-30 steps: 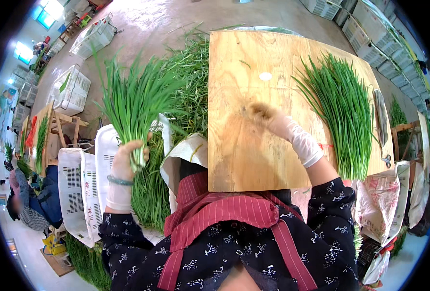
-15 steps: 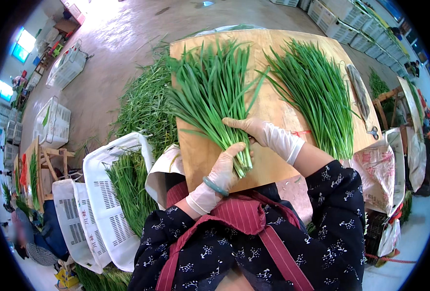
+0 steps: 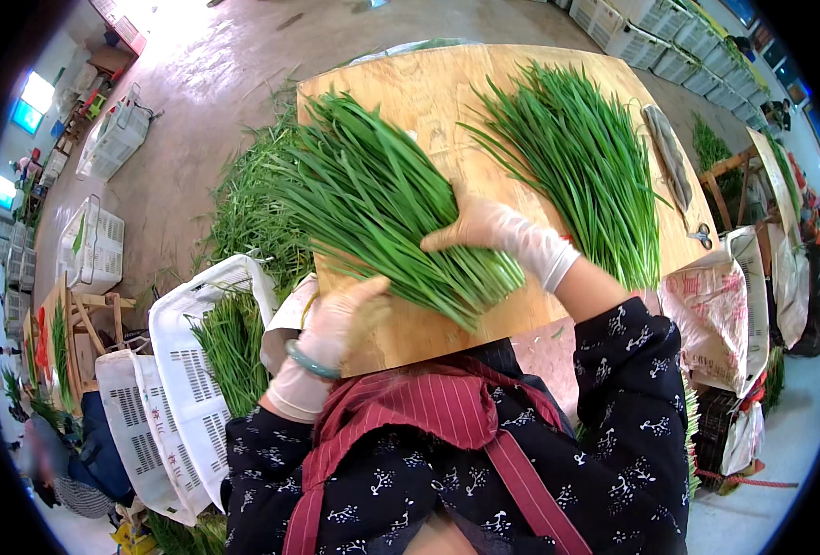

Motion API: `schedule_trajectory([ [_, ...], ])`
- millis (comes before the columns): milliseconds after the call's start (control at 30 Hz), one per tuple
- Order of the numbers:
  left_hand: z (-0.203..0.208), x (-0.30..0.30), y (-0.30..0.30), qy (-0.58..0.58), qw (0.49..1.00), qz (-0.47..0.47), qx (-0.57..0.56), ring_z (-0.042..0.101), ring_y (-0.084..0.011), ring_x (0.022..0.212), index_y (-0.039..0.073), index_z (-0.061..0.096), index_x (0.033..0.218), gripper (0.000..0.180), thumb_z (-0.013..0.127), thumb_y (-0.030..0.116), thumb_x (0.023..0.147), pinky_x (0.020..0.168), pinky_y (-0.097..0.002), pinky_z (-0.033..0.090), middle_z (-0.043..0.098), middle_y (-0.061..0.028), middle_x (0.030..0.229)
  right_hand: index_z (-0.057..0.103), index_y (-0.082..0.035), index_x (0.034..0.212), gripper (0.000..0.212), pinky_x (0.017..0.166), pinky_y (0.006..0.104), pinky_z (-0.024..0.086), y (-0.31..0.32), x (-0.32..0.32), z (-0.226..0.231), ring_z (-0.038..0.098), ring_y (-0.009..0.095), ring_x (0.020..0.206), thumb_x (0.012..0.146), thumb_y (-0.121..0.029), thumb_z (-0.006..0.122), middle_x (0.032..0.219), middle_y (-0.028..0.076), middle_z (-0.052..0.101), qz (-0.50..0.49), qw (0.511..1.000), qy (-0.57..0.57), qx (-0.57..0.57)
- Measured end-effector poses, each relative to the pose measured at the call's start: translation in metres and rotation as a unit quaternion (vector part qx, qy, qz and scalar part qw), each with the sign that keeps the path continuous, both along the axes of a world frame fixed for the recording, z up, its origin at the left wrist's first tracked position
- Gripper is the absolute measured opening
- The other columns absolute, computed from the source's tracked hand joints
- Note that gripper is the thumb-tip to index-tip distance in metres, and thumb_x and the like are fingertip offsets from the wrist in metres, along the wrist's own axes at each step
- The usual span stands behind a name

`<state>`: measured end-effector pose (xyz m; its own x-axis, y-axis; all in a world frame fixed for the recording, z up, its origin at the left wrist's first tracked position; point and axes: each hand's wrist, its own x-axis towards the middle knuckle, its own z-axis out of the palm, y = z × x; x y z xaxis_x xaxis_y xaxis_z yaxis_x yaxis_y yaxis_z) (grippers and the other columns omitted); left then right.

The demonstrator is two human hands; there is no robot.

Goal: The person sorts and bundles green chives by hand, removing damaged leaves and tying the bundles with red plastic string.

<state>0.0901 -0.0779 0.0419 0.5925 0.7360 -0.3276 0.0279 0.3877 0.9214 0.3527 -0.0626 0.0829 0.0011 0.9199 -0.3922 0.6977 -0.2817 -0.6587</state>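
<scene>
A thick bunch of long, flat-leaved garlic chives (image 3: 373, 194) lies slanted over the left part of a wooden board (image 3: 419, 85), its pale cut ends toward the lower right. My right hand (image 3: 489, 229), in a thin whitish glove, is closed around the bunch near its stem end, thumb on top. Beside the lower edge of the leaves is my left hand (image 3: 336, 324), gloved too, with a green bangle at the wrist. Its fingers are stretched toward the bunch and partly blurred; nothing shows in them. A second bunch of chives (image 3: 588, 171) rests on the board's right side.
Scissors (image 3: 701, 236) and a grey strip-like thing (image 3: 669, 157) lie along the board's right edge. Loose green leaves (image 3: 257, 199) are heaped beyond its left edge. A white crate (image 3: 183, 324) with chives stands at the left, a pale printed sack (image 3: 706, 319) at the right.
The bunch has tilted, its stem ends swinging right and its leaves spreading left. My left hand has let go of the stems and moved left. My right hand has shifted its hold on the bunch.
</scene>
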Motion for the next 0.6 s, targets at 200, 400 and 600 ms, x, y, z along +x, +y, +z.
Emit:
schedule_trajectory([
  [200, 0.029, 0.004, 0.039, -0.066, 0.946, 0.133, -0.289, 0.05, -0.0283, 0.104, 0.005, 0.043, 0.121, 0.046, 0.055, 0.031, 0.086, 0.089, -0.0431, 0.04, 0.052, -0.0148, 0.114, 0.056, -0.001, 0.113, 0.071, 0.085, 0.0309, 0.045, 0.029, 0.017, -0.004, 0.06, 0.023, 0.091, 0.063, -0.048, 0.074, 0.103, 0.015, 0.062, 0.014, 0.993, 0.089, -0.072],
  [400, 0.017, 0.042, 0.055, -0.105, 0.947, 0.198, -0.229, 0.052, -0.0294, 0.102, 0.006, 0.041, 0.123, 0.055, 0.067, 0.028, 0.079, 0.083, -0.0479, 0.045, 0.051, -0.0148, 0.114, 0.058, 0.008, 0.099, 0.079, 0.076, 0.0333, 0.048, 0.021, -0.08, 0.001, 0.061, 0.027, 0.085, 0.05, -0.049, 0.079, 0.092, 0.02, 0.063, 0.026, 0.997, 0.05, -0.044],
  [600, 0.036, 0.039, 0.051, -0.176, 0.94, 0.252, -0.151, 0.056, -0.022, 0.096, 0.003, 0.047, 0.118, 0.048, 0.069, 0.012, 0.076, 0.081, -0.037, 0.049, 0.057, -0.01, 0.108, 0.034, 0.008, 0.124, 0.101, 0.082, 0.031, 0.046, 0.005, -0.087, 0.0, 0.057, 0.026, 0.096, 0.05, -0.039, 0.084, 0.104, 0.02, 0.058, -0.03, 0.979, 0.17, 0.112],
])
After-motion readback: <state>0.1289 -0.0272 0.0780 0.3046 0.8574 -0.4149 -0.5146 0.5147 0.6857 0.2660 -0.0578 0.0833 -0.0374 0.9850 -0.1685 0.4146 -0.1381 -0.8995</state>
